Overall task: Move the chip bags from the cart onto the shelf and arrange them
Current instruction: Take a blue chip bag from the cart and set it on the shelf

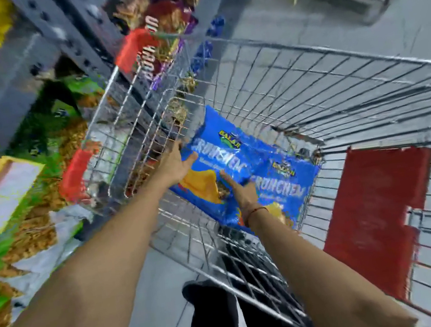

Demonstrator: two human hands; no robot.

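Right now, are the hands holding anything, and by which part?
Both hands are on the near blue chip bag in the cart: left hand at its left edge, right hand on its face. Closed grip cannot be told.

Cart (266,77): bare wire metal, bright and shiny, with a matt red plastic panel (376,217) on one side. Chip bags (239,165): glossy blue plastic film, creased, catching light. Shelf (16,89): grey painted metal, dull finish. Floor (397,24): smooth, pale grey, slightly reflective.
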